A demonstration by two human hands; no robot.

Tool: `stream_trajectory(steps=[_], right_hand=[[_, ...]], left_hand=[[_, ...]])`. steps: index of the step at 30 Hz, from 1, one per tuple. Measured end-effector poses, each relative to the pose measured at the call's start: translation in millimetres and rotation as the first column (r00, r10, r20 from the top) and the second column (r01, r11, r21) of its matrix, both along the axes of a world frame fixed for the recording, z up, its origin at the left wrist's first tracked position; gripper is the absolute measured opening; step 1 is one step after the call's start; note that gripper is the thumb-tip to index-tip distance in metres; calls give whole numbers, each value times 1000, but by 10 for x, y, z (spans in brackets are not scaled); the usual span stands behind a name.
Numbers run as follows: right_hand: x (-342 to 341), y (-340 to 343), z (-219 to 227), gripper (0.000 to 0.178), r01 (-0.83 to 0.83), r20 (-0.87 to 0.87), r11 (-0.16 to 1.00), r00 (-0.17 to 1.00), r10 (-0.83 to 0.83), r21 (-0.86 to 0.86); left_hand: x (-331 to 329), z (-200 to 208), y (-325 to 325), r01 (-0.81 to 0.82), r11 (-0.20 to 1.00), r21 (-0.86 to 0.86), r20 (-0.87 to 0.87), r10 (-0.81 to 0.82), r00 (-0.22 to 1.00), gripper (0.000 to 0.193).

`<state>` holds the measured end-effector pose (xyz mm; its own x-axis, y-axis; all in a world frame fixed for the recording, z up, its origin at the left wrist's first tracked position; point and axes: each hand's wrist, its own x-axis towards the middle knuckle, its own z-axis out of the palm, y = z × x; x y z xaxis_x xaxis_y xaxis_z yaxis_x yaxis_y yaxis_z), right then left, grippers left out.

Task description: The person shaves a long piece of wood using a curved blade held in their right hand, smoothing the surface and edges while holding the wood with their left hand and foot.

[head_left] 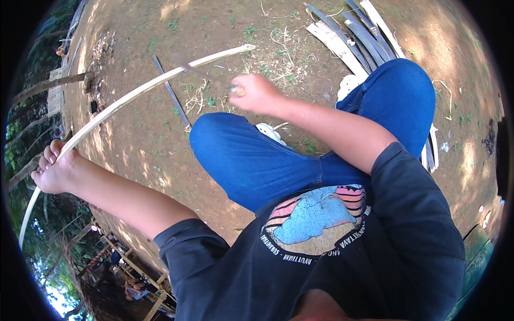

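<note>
The left hand (56,168) grips a long pale strip (128,98) arcing across the front left, while the fingers of the right hand (256,94) wrap what looks like a blurred knife (198,70), so shaving seems in hand, calling next for a steady strip and shallow stroke.

Toward the ground's (206,32) far edge: room between pale strip (128,98) and stacked slats (367,43). Leftward, strip bars right hand (258,94); left knee (217,136) obstructs near side
</note>
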<state>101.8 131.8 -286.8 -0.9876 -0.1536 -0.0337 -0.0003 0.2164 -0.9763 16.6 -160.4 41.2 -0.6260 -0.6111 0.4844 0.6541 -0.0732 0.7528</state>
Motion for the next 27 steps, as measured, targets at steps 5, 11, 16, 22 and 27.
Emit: stream_trajectory(steps=[5, 11, 16, 22, 27], right_hand=[[-115, 573, -700, 19, 146, 85, 976, 983, -161, 161], [-149, 915, -1073, 31, 256, 253, 880, 892, -375, 400], [-381, 544, -645, 28, 484, 318, 874, 837, -446, -48], [-331, 328, -82, 27, 334, 245, 927, 926, -289, -169], [-233, 329, -280, 27, 355, 328, 923, 898, -292, -151]], left_hand=[[-47, 444, -585, 40, 986, -161, -56, -49, 997, 45], [585, 1269, -1293, -10, 998, -69, -235, -6, 972, 45], [522, 241, -60, -303, 941, -152, -190, 273, 943, 36], [211, -929, 740, -22, 988, -152, 28, 26, 999, 45], [-116, -2018, 1214, 94, 969, -227, 178, -54, 983, 44]])
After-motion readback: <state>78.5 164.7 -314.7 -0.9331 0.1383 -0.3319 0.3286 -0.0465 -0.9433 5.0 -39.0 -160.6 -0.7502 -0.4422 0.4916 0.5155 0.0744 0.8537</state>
